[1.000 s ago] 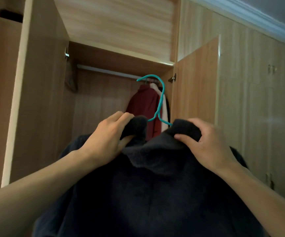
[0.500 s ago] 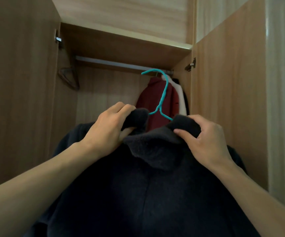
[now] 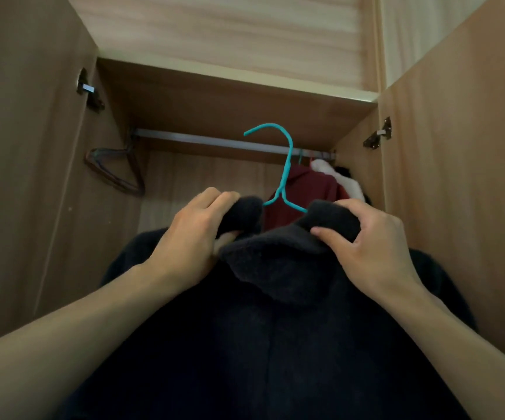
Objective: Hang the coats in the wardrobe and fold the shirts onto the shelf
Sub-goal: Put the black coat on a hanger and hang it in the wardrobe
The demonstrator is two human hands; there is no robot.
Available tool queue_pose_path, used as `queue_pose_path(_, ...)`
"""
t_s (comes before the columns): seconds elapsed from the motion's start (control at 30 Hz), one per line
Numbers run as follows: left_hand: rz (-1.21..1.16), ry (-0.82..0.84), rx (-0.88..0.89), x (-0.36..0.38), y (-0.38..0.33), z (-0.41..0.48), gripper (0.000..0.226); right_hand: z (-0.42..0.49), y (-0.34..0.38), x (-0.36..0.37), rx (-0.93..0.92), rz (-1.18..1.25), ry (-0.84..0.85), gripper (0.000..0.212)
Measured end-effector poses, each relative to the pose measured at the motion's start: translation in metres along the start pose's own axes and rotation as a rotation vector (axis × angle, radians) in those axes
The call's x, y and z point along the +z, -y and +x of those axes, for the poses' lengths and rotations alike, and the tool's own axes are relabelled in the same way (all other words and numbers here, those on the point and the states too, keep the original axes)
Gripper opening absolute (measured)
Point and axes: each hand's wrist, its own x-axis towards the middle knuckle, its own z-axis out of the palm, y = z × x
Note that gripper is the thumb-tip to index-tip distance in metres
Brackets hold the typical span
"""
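1. Left side of the wardrobe (image 3: 202, 95): the left door (image 3: 26, 177) is swung open, hinge (image 3: 89, 90) showing. Spare hangers (image 3: 114, 172) hook on at the left end of the rail (image 3: 202, 140), nothing on them.
2. Middle stretch of the rail is bare metal.
3. Left hand (image 3: 196, 234): fingers curled over the left side of the collar, thumb underneath, gripping the cloth. It probably grips the hanger arm inside too, but that is hidden.
4. Coat (image 3: 260, 328): dark and fuzzy, held up in front of the opening, its body below the rail. It sits on a blue-green hanger (image 3: 286, 165) whose hook sticks up between the two hands, open side to the left. In view the hook crosses the rail, but it looks nearer than the rail and not seated. I can't tell how big the gap is.
5. Right hand (image 3: 372, 247): fingers wrapped over the right side of the collar, thumb pinching from below.
6. Right end of the rail: a red garment (image 3: 308, 192) and a white garment (image 3: 340, 180) hang there, with something dark behind them.
7. Step: hanging a coat, final approach. No shirts or shelf are in view, so the folding is likely not started.
8. Next: push the hook in over the rail, then lower it onto the bare stretch left of the red garment. Hold with both hands until the hook takes the weight, since a heavy coat may slip off a thin hanger.
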Motion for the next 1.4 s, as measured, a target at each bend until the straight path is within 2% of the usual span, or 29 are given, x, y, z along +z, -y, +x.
queue_pose_path(0.17, -0.01, -0.077, -0.031, 0.058, 0.052, 0.014, 0.042, 0.028, -0.025, 0.056, -0.022, -0.055, -0.03, 0.037)
queue_pose_path(0.43, -0.011, -0.185, -0.022, 0.148, 0.158, 0.044, 0.043, 0.082, -0.068, 0.168, -0.175, -0.299, -0.104, 0.033)
queue_pose_path(0.57, 0.021, -0.233, 0.058, 0.184, 0.205, 0.066, 0.041, 0.11, -0.091, 0.216, -0.227, -0.38, -0.16, 0.028)
queue_pose_path(1.0, 0.126, -0.389, 0.07, 0.268, 0.278, 0.184, 0.04, 0.238, -0.154, 0.282, -0.273, -0.547, -0.332, 0.027)
queue_pose_path(1.27, 0.062, -0.311, 0.005, 0.337, 0.315, 0.226, 0.034, 0.29, -0.204, 0.317, -0.224, -0.56, -0.196, 0.033)
queue_pose_path(1.4, 0.044, -0.303, -0.035, 0.364, 0.333, 0.246, 0.035, 0.313, -0.216, 0.332, -0.219, -0.58, -0.181, 0.033)
